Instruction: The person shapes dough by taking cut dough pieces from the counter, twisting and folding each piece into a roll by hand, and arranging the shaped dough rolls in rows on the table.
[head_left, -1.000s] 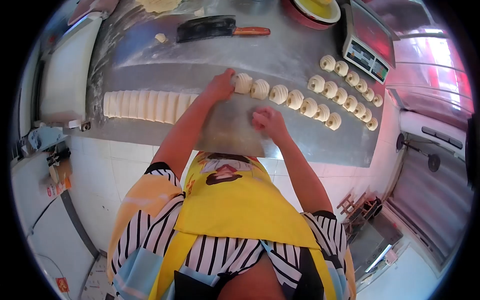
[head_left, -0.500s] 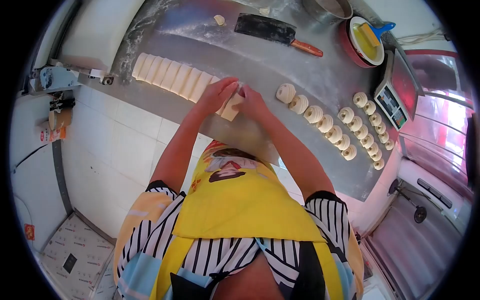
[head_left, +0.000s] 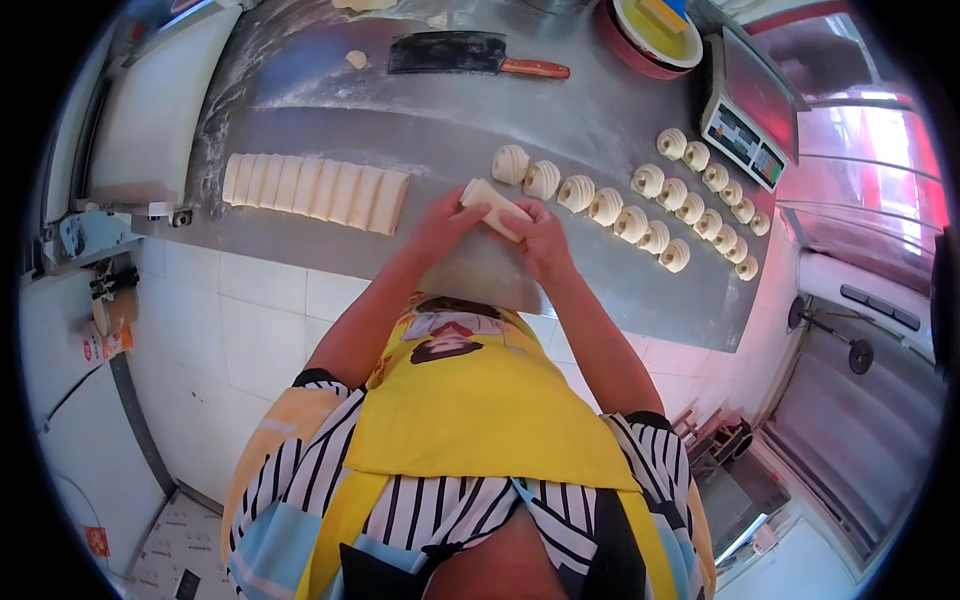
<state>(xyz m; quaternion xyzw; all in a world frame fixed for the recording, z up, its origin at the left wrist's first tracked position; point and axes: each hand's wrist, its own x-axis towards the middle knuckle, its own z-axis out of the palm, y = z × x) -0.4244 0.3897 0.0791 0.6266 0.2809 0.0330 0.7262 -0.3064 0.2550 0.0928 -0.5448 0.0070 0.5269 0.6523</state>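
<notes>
A pale, layered strip of dough (head_left: pixel 496 207) is held between my two hands above the metal table, near its front edge. My left hand (head_left: pixel 448 222) grips its left end, fingers closed. The right end is pinched by my right hand (head_left: pixel 540 238). To the left lies a row of cut dough strips (head_left: pixel 315 190), side by side and touching. Several coiled dough rolls (head_left: pixel 575 193) stand in a slanting row right of my hands, and more small rolls (head_left: pixel 690 207) sit in rows farther right.
A cleaver (head_left: pixel 447 53) with a wooden handle lies at the back of the metal table (head_left: pixel 400 135). Behind on the right are a bowl (head_left: pixel 655 38) with yellow liquid and a digital scale (head_left: pixel 742 140). A white machine (head_left: pixel 150 120) stands at the left.
Both hands have drawn away from the row with one strip, which is now apart from the others and tilted between them. The camera view has also turned.
</notes>
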